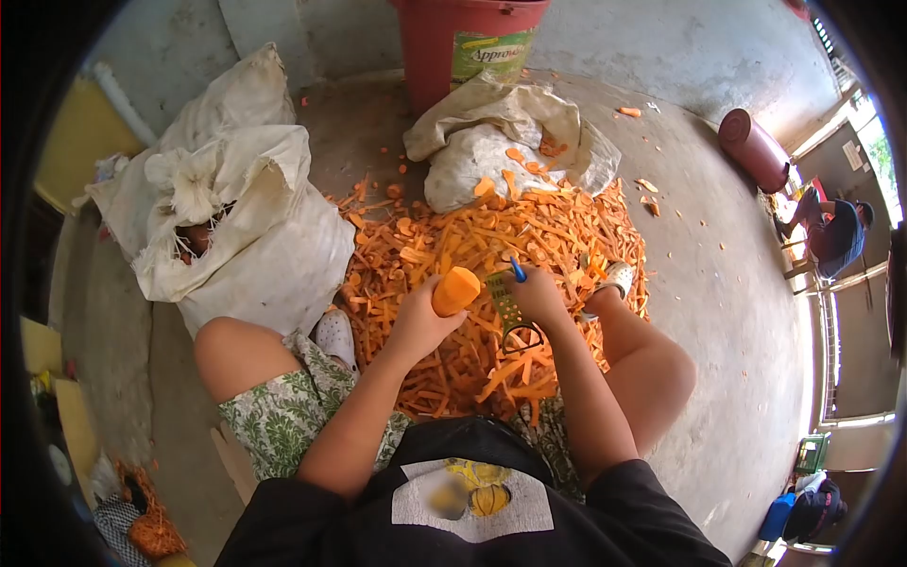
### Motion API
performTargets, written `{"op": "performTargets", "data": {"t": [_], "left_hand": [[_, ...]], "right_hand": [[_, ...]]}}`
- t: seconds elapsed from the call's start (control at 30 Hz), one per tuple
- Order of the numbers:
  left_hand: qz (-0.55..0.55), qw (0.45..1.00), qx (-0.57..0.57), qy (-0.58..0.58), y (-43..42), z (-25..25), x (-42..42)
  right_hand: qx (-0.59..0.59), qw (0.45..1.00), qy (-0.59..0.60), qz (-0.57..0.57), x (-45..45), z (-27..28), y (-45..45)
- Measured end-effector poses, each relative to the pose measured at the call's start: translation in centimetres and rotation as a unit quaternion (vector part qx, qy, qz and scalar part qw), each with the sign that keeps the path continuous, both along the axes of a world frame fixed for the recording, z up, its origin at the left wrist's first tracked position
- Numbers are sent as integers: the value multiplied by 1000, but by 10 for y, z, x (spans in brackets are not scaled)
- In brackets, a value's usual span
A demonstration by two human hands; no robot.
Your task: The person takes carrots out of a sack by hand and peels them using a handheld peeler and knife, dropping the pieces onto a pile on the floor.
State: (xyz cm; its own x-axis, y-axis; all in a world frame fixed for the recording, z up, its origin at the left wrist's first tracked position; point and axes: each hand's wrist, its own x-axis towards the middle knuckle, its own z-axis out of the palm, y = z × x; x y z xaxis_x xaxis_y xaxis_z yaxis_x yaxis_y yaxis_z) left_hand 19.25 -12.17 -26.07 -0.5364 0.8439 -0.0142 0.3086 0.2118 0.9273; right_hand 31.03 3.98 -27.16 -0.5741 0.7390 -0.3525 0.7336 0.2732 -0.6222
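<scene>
Presently, above the peelings (406,255), the left hand (421,319) is clamped round a carrot (457,291) whose long axis slants forward-right, while the right hand (539,297), just right of it, grips a blue-tipped tool (518,270).

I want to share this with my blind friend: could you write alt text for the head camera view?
The wearer's left hand holds an orange carrot and the right hand holds a blue-ended tool, above a heap of orange peelings. White sacks lie to the left and beyond the heap.
</scene>
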Motion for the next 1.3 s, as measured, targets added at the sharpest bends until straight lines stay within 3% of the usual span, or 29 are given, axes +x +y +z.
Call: {"op": "performTargets", "data": {"t": [0.03,0.07,0.1,0.13,0.2,0.27,0.4,0.53,0.6,0.63,0.67,0.7,0.73,0.77,0.8,0.83,0.9,0.93,1.0,1.03,1.07,1.1,1.13,1.2,1.27,1.3], "left_hand": [[0,1000,-19,0,0,3,-1],[2,999,-38,0,0,5,-3],[4,999,-37,1,-1,2,-7],[-37,995,-84,36,-2,-3,-11],[-77,986,-130,70,-2,-3,-13],[-161,971,-175,-2,-3,3,-8],[-162,947,-269,61,-5,-16,-8],[-138,960,-228,89,-9,-15,-13],[-25,960,-225,165,-13,10,-22],[-25,960,-224,166,-16,14,-25],[-13,960,-226,167,-19,16,-28],[-1,959,-228,169,-21,19,-29],[-1,959,-228,168,-21,24,-29],[-28,959,-252,130,-21,29,-29],[-54,955,-276,91,-20,32,-28],[-53,955,-276,91,-20,30,-28],[-97,947,-281,120,-21,20,-26],[-97,947,-284,117,-20,6,-22],[-248,893,-331,177,-17,-25,-4],[-323,859,-385,99,-14,-27,12],[-392,819,-378,181,-18,-74,33],[-459,766,-413,176,-25,-103,52],[-488,753,-415,149,-31,-101,60],[-517,739,-415,122,-35,-100,63],[-488,679,-548,-8,-37,-114,60],[-489,679,-547,-6,-43,-146,63]], "right_hand": [[-76,996,48,-12,-1,2,1],[-74,996,49,-9,0,3,1],[-220,960,172,-31,2,5,-2],[-358,887,287,-53,4,7,-6],[-343,907,243,14,6,18,-18],[-319,922,188,115,6,13,-31],[-299,932,80,189,1,12,-35],[-305,942,76,113,-5,23,-25],[-281,944,-30,170,-20,54,10],[-133,955,-14,266,-29,63,36],[-62,974,-51,214,-44,108,46],[102,933,30,345,-60,104,103],[51,987,12,150,-84,141,130],[-106,961,224,123,-93,189,138],[-51,918,381,93,-110,216,147],[-123,865,486,18,-127,244,177],[-59,746,659,78,-143,288,187],[-63,747,657,77,-143,290,171],[38,788,607,98,-142,282,131],[73,821,560,81,-137,272,105],[93,860,494,84,-127,256,86],[148,877,438,127,-103,251,48],[130,911,381,93,-95,228,49],[52,903,402,144,-59,207,12],[6,920,368,137,-22,187,-3],[-31,930,351,109,-4,183,-9]]}}
